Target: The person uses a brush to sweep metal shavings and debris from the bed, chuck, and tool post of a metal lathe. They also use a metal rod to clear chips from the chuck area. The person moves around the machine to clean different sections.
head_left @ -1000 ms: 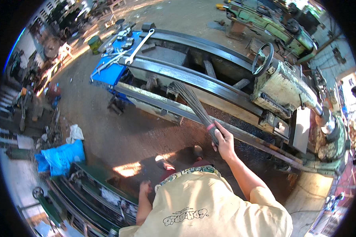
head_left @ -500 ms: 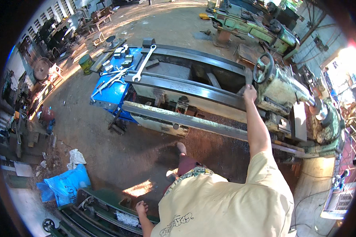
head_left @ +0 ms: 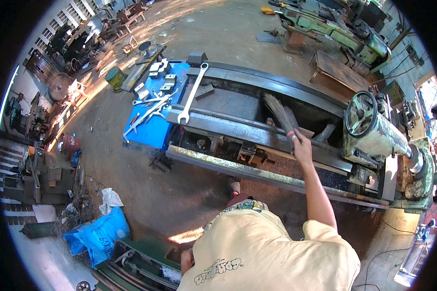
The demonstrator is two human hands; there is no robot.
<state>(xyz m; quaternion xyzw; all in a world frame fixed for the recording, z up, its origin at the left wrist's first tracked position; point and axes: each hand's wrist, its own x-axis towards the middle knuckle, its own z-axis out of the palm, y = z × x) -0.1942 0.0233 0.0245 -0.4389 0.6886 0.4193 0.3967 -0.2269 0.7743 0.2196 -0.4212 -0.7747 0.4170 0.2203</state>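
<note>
A short whisk broom (head_left: 279, 112) with a red binding is gripped in my right hand (head_left: 302, 148), its bristles fanned toward the far left over the lathe bed (head_left: 228, 127). The hand is above the near rail, left of the tailstock with its black handwheel (head_left: 361, 114). A large combination wrench (head_left: 193, 94) lies across the rails at the bed's left end. My left hand (head_left: 187, 258) hangs low beside my body, near the dark green machine (head_left: 145, 264); its fingers are mostly hidden.
Left of the bed, a blue-topped table (head_left: 155, 138) holds several wrenches (head_left: 155, 109) and metal blocks (head_left: 168, 83). A blue sack (head_left: 104, 233) lies on the floor at lower left. Beyond the bed are a wooden table (head_left: 342, 72) and a green machine (head_left: 325, 30).
My right hand has moved the whisk broom left along the bed, away from the tailstock. My left hand has drawn in against my body. The whole view has shifted somewhat.
</note>
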